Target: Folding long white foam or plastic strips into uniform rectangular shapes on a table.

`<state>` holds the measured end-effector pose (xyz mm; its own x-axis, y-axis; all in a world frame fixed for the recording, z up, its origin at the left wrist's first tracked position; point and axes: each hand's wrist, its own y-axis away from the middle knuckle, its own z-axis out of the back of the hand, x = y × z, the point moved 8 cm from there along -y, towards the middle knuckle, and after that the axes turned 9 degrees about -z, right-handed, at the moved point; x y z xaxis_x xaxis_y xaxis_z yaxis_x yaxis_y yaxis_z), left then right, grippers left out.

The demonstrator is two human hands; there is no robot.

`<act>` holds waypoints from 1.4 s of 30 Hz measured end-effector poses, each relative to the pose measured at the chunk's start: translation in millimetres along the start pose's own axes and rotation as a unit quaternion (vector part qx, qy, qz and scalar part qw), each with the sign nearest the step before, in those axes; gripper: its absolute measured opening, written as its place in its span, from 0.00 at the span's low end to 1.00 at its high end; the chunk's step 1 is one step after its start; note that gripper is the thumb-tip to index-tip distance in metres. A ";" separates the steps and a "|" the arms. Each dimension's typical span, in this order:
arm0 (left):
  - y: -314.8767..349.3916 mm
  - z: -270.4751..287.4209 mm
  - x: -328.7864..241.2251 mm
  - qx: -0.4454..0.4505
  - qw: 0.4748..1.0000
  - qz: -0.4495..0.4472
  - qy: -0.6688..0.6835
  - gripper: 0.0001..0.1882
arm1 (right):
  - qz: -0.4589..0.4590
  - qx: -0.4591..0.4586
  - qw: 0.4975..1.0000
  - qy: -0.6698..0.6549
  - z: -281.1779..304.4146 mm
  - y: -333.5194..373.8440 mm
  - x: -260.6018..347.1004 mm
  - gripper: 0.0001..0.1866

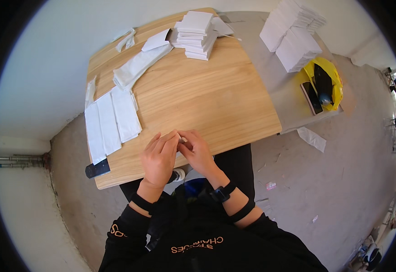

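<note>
My left hand (158, 157) and my right hand (199, 153) meet over the near edge of the wooden tabletop (198, 99). Their fingers are bent and pressed together around something small and pale, mostly hidden, that I cannot make out. To the left of my hands lie flat white sleeves or bags (111, 121) in overlapping rows. Beyond these, a longer pile of white sleeves (139, 65) stretches toward a small white box (157, 40) with a dark opening. A stack of flat white boxes (197, 29) stands beside it at the far edge.
On a grey table to the right are tall stacks of white boxes (293, 41), a phone (311, 98) and a yellow plastic bag (336, 84) with a dark bottle in it. A dark flat object (98, 168) pokes out at the tabletop's left corner. Scraps lie on the floor.
</note>
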<state>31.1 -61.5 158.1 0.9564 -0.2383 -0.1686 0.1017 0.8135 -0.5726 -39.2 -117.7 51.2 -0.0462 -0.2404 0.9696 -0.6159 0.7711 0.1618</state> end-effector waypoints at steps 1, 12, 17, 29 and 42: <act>1.1 -0.5 -0.4 -0.002 1.000 0.005 0.007 0.11 | 0.011 -0.004 1.000 -0.005 0.7 0.2 -0.8 0.17; 9.3 -3.6 -6.2 0.021 1.000 -0.003 -0.006 0.18 | 0.028 0.014 0.997 -0.064 -1.8 1.6 6.1 0.16; 22.0 -7.7 -9.6 0.132 0.991 0.010 0.000 0.30 | 0.013 0.014 0.999 -0.035 -1.7 2.5 6.2 0.16; 36.4 -2.9 11.7 0.195 0.976 0.093 -0.040 0.39 | 0.027 0.031 0.996 -0.078 -3.4 -0.3 3.9 0.17; 56.3 -6.4 28.1 0.033 0.962 0.191 0.194 0.20 | 0.263 -0.038 0.839 0.475 -0.2 15.4 80.0 0.17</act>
<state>62.0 -25.8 116.0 0.7554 -0.0849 -0.6497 -0.2067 0.9100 -0.3593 -52.2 -124.9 131.3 0.3731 0.6962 0.6133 -0.6537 0.6663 -0.3586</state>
